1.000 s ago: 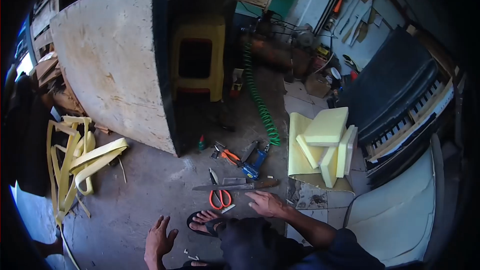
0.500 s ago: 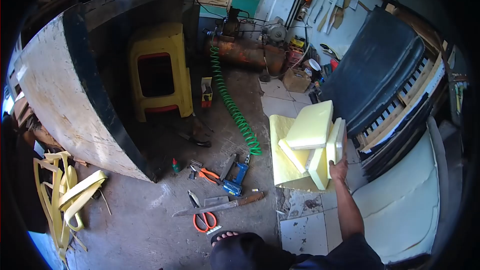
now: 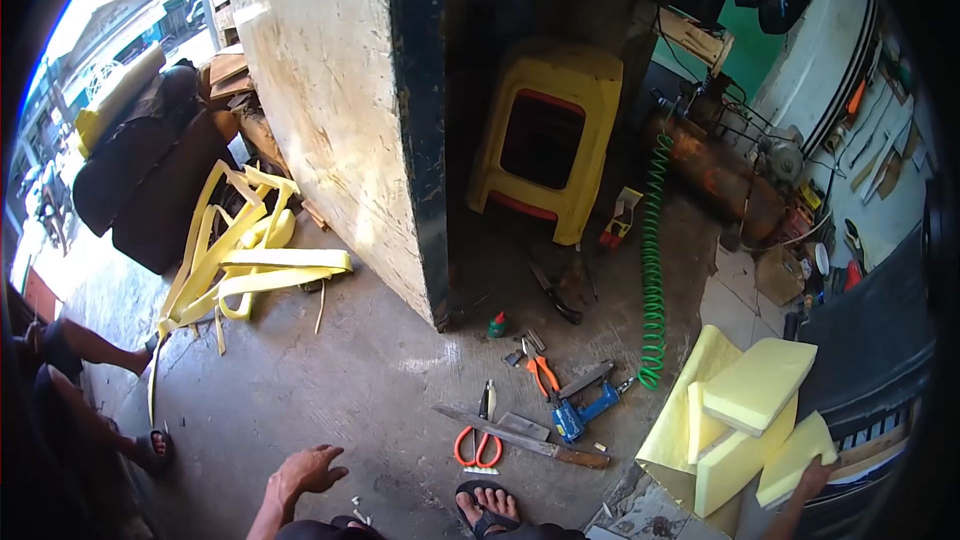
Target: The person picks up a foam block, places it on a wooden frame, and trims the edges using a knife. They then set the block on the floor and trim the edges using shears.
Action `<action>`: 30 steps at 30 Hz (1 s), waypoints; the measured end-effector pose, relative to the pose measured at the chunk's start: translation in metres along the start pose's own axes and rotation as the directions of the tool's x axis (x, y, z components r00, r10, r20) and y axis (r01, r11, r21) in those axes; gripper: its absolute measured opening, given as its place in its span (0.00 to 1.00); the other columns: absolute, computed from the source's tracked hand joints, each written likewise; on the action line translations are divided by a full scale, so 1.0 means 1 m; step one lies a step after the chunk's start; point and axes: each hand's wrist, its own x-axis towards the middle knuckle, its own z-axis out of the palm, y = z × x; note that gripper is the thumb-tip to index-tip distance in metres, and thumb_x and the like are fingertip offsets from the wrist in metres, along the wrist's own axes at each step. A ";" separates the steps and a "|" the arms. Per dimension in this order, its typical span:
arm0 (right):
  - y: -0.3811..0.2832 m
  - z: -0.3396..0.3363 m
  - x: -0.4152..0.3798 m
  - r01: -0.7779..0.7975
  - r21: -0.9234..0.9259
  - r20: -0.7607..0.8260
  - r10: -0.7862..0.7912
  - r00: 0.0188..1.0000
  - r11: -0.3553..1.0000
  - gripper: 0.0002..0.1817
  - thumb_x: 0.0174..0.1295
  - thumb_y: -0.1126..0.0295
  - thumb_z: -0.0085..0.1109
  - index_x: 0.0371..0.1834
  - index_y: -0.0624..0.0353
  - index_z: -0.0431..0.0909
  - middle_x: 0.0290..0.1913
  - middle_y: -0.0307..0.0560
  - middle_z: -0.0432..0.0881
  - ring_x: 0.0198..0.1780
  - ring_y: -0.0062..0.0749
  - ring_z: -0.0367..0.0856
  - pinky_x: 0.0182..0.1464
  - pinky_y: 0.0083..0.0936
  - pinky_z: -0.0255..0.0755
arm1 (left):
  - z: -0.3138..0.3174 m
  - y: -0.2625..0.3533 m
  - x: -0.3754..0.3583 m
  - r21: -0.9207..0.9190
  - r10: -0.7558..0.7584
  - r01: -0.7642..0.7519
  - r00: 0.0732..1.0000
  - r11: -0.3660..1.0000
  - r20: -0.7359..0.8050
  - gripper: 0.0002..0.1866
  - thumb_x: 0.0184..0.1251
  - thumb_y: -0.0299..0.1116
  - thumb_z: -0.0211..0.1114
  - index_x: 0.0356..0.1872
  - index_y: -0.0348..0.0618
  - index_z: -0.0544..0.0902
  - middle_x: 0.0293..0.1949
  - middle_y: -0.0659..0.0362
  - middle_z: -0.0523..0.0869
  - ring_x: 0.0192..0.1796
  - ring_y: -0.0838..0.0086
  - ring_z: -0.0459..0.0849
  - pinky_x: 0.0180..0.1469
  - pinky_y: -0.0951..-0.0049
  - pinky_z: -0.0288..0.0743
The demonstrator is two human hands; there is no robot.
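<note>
At the lower right my right hand [image 3: 818, 476] grips the edge of a yellow foam piece [image 3: 796, 462], beside several other foam pieces [image 3: 762, 380] lying on a yellow foam sheet [image 3: 690, 410]. My left hand [image 3: 310, 470] is over the floor at the bottom, fingers stretched out and holding nothing. To its right on the concrete are red-handled scissors [image 3: 478, 447], a long knife with a wooden handle [image 3: 580, 456], orange-handled pliers [image 3: 542, 374] and a blue air tool [image 3: 585, 414] on a green coiled hose [image 3: 652, 290].
Yellow foam strips [image 3: 240, 270] lie in a heap at the left, by a large wooden panel [image 3: 330, 110]. Another person's legs [image 3: 110, 430] show at the left edge. A yellow stool [image 3: 548, 140] and a rusty tank [image 3: 715, 175] stand behind.
The view has swung left, bringing the street and another person's legs into sight. My left hand has come into view. The foam piece in my right hand is now apart from the stack and tilted.
</note>
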 end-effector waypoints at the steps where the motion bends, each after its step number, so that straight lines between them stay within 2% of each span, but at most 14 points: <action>1: -0.040 -0.021 -0.005 -0.016 -0.023 -0.058 0.014 0.998 1.000 0.45 0.56 0.44 0.70 0.73 0.55 0.67 0.58 0.70 0.82 0.54 0.63 0.85 0.52 0.52 0.80 | -0.006 -0.001 0.004 0.034 0.009 -0.009 1.000 0.999 -0.021 0.30 0.75 0.53 0.60 0.71 0.48 0.75 0.69 0.50 0.79 0.68 0.50 0.79 0.68 0.54 0.75; 4: -0.166 -0.188 -0.039 -0.191 -0.009 0.095 0.191 0.977 0.981 0.53 0.52 0.39 0.71 0.79 0.50 0.61 0.69 0.67 0.75 0.64 0.63 0.79 0.63 0.56 0.73 | -0.038 0.012 0.008 0.071 0.039 -0.034 0.997 0.997 -0.061 0.30 0.75 0.53 0.60 0.71 0.47 0.75 0.69 0.49 0.78 0.67 0.49 0.79 0.67 0.54 0.76; 9: -0.150 -0.350 -0.092 0.396 0.396 0.103 -0.469 0.877 0.828 0.51 0.37 0.67 0.59 0.76 0.66 0.63 0.60 0.61 0.77 0.64 0.52 0.79 0.68 0.44 0.72 | -0.069 0.063 0.033 0.017 0.267 -0.266 0.960 0.964 -0.084 0.32 0.75 0.53 0.61 0.72 0.45 0.73 0.69 0.45 0.77 0.67 0.49 0.79 0.68 0.54 0.75; 11: -0.268 -0.440 -0.148 0.498 0.453 0.053 -0.580 0.813 0.740 0.51 0.34 0.73 0.57 0.75 0.69 0.63 0.59 0.60 0.78 0.63 0.50 0.79 0.69 0.42 0.72 | -0.065 0.088 0.037 -0.357 0.364 -0.428 0.901 0.830 -0.235 0.36 0.76 0.54 0.61 0.77 0.44 0.67 0.73 0.43 0.73 0.74 0.51 0.73 0.72 0.54 0.71; 13: -0.303 -0.450 -0.180 -0.006 0.965 0.131 -0.460 0.878 0.263 0.52 0.32 0.65 0.60 0.71 0.71 0.66 0.55 0.61 0.79 0.59 0.48 0.80 0.65 0.40 0.73 | -0.050 0.112 0.036 -0.686 0.494 -0.580 0.794 0.440 -0.355 0.41 0.78 0.59 0.56 0.81 0.45 0.59 0.76 0.41 0.68 0.80 0.54 0.64 0.76 0.56 0.64; 15: -0.338 -0.426 -0.201 -0.323 0.945 0.304 -0.500 0.811 0.050 0.52 0.33 0.61 0.60 0.71 0.71 0.67 0.67 0.61 0.72 0.62 0.46 0.78 0.67 0.35 0.71 | -0.036 0.131 0.027 -0.774 0.457 -0.607 0.749 0.181 -0.480 0.42 0.78 0.61 0.54 0.80 0.42 0.59 0.76 0.41 0.67 0.80 0.55 0.61 0.76 0.57 0.63; 16: -0.355 -0.399 -0.195 -0.387 0.913 0.366 -0.689 0.626 0.133 0.52 0.26 0.62 0.60 0.67 0.71 0.72 0.61 0.58 0.78 0.61 0.44 0.79 0.67 0.33 0.71 | -0.030 0.127 0.026 -0.785 0.413 -0.614 0.695 -0.087 -0.589 0.43 0.78 0.64 0.51 0.80 0.40 0.58 0.77 0.42 0.66 0.81 0.56 0.59 0.76 0.57 0.62; 18: -0.415 -0.320 -0.243 -0.571 0.821 0.326 -0.826 0.459 0.007 0.48 0.27 0.66 0.59 0.65 0.70 0.74 0.55 0.52 0.82 0.57 0.43 0.81 0.65 0.30 0.72 | -0.005 0.083 0.034 -0.769 0.189 -0.638 0.760 0.034 -0.622 0.44 0.79 0.66 0.48 0.78 0.35 0.61 0.74 0.45 0.70 0.76 0.60 0.67 0.74 0.60 0.64; 20: -0.483 -0.261 -0.304 -0.812 0.578 0.303 -0.946 0.113 0.088 0.43 0.37 0.72 0.59 0.68 0.66 0.73 0.55 0.51 0.81 0.58 0.40 0.81 0.62 0.30 0.75 | -0.022 0.042 -0.017 -0.878 0.007 -0.456 0.887 -0.146 -0.461 0.38 0.81 0.62 0.48 0.69 0.33 0.73 0.59 0.51 0.83 0.58 0.68 0.81 0.64 0.65 0.74; 22: -0.540 -0.218 -0.396 -0.884 0.403 0.267 -0.955 -0.134 0.236 0.37 0.47 0.72 0.59 0.68 0.64 0.73 0.55 0.51 0.82 0.58 0.39 0.81 0.62 0.30 0.75 | 0.004 -0.003 -0.022 -0.760 -0.261 -0.558 0.720 0.333 -0.643 0.35 0.82 0.60 0.50 0.65 0.35 0.76 0.55 0.53 0.86 0.53 0.66 0.85 0.57 0.63 0.78; 24: -0.579 -0.181 -0.496 -0.848 0.263 0.249 -0.881 -0.402 0.461 0.35 0.55 0.70 0.60 0.70 0.64 0.70 0.57 0.51 0.81 0.59 0.37 0.82 0.63 0.31 0.76 | 0.041 -0.061 -0.031 -0.845 -0.415 -0.470 0.736 0.255 -0.535 0.35 0.80 0.61 0.52 0.65 0.35 0.76 0.55 0.51 0.86 0.53 0.63 0.86 0.56 0.61 0.78; 26: -0.615 -0.153 -0.575 -0.569 0.544 0.240 -0.765 -0.598 0.616 0.38 0.59 0.63 0.64 0.74 0.64 0.65 0.63 0.56 0.80 0.62 0.41 0.81 0.64 0.34 0.76 | 0.072 -0.100 -0.028 -0.897 -0.523 -0.410 0.735 0.165 -0.431 0.35 0.79 0.61 0.54 0.65 0.36 0.76 0.55 0.49 0.87 0.53 0.59 0.87 0.55 0.59 0.79; 29: -0.642 -0.151 -0.678 -0.112 0.937 0.272 -0.895 -0.353 0.330 0.43 0.62 0.55 0.67 0.76 0.66 0.61 0.69 0.65 0.75 0.65 0.49 0.79 0.65 0.38 0.74 | 0.104 -0.136 -0.018 -0.954 -0.861 0.100 0.466 0.281 -0.205 0.38 0.75 0.60 0.59 0.66 0.31 0.73 0.57 0.35 0.84 0.60 0.43 0.83 0.63 0.50 0.74; 30: -0.650 -0.194 -0.668 -0.028 0.960 0.233 -0.857 -0.460 0.277 0.43 0.62 0.50 0.68 0.74 0.65 0.63 0.68 0.69 0.73 0.68 0.55 0.76 0.68 0.44 0.70 | 0.112 -0.136 -0.014 -0.943 -0.863 0.136 0.459 0.303 -0.211 0.36 0.75 0.53 0.60 0.68 0.28 0.70 0.62 0.34 0.80 0.66 0.40 0.77 0.69 0.48 0.68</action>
